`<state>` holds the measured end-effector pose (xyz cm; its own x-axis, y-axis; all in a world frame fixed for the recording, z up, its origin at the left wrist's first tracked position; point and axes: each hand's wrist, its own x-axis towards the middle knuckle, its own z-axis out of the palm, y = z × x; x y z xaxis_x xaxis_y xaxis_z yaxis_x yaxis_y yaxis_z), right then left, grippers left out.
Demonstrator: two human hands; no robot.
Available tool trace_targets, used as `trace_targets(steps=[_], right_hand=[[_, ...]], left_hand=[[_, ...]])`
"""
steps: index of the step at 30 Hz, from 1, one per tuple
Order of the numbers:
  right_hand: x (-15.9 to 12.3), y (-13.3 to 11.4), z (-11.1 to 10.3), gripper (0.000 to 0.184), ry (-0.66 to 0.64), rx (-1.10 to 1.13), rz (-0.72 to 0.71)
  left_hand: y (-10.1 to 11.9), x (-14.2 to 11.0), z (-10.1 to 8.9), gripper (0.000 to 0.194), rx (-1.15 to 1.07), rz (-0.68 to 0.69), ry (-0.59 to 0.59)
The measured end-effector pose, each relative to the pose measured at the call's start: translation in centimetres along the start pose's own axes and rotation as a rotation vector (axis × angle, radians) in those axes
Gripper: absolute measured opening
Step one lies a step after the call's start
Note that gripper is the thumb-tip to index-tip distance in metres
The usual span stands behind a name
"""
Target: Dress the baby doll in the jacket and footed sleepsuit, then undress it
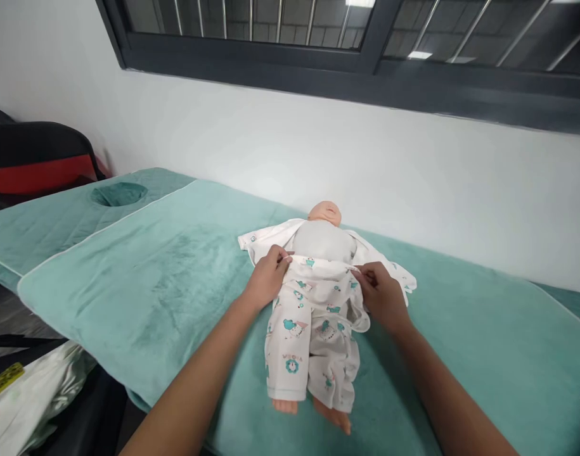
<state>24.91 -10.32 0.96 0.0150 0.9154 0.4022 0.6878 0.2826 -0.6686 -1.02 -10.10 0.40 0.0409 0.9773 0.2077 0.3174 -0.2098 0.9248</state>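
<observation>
The left hand (269, 277) and right hand (382, 294) are pinching the printed trousers (296, 329) at either side of the doll's (322, 242) belly, seemingly to keep the top edge spread evenly across it.

We see a doll (322, 243) lying on its back on a green bed (175, 266), head (324, 213) toward the white wall (251, 139), its shirt (265, 236) spread open. Our left hand (269, 277) and right hand (383, 295) pinch the patterned pants (292, 316) at opposite ends of the waistband (324, 264); two bare feet (284, 406) stick out below.
</observation>
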Motion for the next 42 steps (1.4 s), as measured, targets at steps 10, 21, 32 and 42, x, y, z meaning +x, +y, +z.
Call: trace_targets(steps=[10, 21, 32, 42], right_hand=[[3.6, 1.5, 3.1, 0.034, 0.087, 0.472, 0.340], [2.8, 2.0, 1.7, 0.040, -0.118, 0.319, 0.275], [2.0, 3.1, -1.1, 0.037, -0.582, 0.655, 0.406], [1.6, 3.3, -0.3, 0.032, -0.438, 0.799, 0.456]], left_hand=[[-2.1, 6.9, 2.1, 0.013, 0.074, -0.085, 0.036], [-1.2, 5.0, -1.9, 0.013, -0.034, -0.173, -0.378], [-0.6, 4.5, -3.0, 0.012, -0.103, -0.175, -0.536], [-0.1, 4.0, -3.0, 0.018, -0.160, -0.135, -0.485]])
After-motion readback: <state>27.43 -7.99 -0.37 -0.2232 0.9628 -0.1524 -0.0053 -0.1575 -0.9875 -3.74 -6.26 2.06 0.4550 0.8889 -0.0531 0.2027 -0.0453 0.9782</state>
